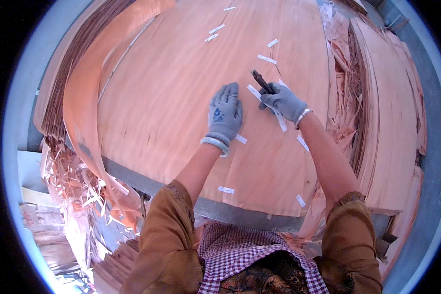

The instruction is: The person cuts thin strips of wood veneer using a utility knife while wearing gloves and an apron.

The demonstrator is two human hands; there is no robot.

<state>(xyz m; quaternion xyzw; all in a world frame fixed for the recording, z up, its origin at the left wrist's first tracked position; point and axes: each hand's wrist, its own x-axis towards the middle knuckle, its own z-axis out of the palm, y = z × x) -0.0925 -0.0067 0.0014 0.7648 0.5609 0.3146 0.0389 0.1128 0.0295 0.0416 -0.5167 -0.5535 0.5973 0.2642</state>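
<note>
Broad pinkish-tan wood veneer sheet (166, 112) fills centre, stretching toward twelve o'clock. Hands apart: left grey-gloved hand (225, 111) flat on sheet; right grey-gloved hand (285, 102), at its three o'clock, closed around slim black tool (262, 82) (end toward roughly eleven o'clock). Short white strips (267, 59) dot sheet.

Near the middle of the frame, the back of your left hand (225, 110), in its gray glove (224, 128), carries a dark blue print (217, 115): a rounded emblem with a short row of characters under it and a smaller, fainter line below. You cannot read the lettering at this size. On the pale wood sheet (157, 122), from the top centre of the frame to the lower right, you see white strips (267, 59); some bear a small dark speck, too tiny to tell whether it is print.
</note>
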